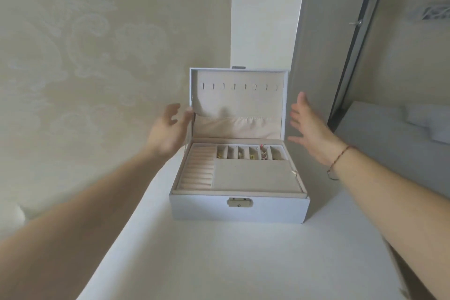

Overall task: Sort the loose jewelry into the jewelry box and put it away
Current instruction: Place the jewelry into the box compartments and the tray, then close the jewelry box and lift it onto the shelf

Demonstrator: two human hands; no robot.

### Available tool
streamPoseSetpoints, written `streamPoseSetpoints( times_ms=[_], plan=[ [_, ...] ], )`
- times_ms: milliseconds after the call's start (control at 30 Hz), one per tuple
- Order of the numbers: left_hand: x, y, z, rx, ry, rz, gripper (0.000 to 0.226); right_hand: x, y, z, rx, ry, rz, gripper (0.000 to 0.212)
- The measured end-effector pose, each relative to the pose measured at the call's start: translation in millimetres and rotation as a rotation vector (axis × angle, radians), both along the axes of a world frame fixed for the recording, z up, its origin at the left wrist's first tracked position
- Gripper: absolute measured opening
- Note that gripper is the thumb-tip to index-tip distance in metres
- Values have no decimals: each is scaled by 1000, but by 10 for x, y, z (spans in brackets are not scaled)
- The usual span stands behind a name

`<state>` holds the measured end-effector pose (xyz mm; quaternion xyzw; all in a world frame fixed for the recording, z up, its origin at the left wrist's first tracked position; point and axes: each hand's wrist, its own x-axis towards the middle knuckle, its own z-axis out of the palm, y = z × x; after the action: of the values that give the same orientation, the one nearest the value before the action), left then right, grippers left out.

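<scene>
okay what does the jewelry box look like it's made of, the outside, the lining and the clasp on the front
Jewelry box outside: smooth, matte pale grey, probably faux leather, though blur leaves that open. Lining: soft beige fabric, seemingly velvet or suede-like; the lid pocket is gathered like cloth. Clasp: shiny, pale gold-toned metal.

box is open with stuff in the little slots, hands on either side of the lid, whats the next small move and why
Probably bring both hands in onto the raised lid and fold it down. Small pieces already sit in the row of compartments, the left hand is at the lid's left edge, and the right hand hovers open off its right edge, apart from it. Contact on the left is too blurred to confirm.
</scene>
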<state>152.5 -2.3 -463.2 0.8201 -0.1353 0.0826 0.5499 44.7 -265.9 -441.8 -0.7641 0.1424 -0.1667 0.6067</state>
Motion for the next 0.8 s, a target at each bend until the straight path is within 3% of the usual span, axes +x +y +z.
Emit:
streamPoseSetpoints(
  times_ms=[67, 100, 200, 400, 500, 633, 733, 800],
  plan=[
    [140, -74, -9, -186, 250, -112, 88, 126, 27, 106, 142, 26, 39, 79],
    [197, -116, 8, -276, 330, -151, 87, 156, 42, 137, 152, 33, 41, 80],
    [250, -138, 80, -437, 411, -180, 85, 75, 85, 171, 64, 33, 15, 82],
    [-41, 180, -135, -535, 360, -265, 83, -552, 146, -138, 108, -114, 42, 85],
    [-329, 288, -311, -516, 385, -357, 71, -867, 304, -420, 77, -158, 55, 67],
    [-750, 308, -242, -419, 265, -401, 36, -996, 431, -632, -38, -199, 31, 45],
    [-951, 333, -362, -282, 157, -368, 35, -1002, 485, -726, -14, -207, -10, 30],
    [-1060, 333, -452, -293, 134, -275, 37, -999, 525, -750, 6, -227, -24, 27]
  ],
)
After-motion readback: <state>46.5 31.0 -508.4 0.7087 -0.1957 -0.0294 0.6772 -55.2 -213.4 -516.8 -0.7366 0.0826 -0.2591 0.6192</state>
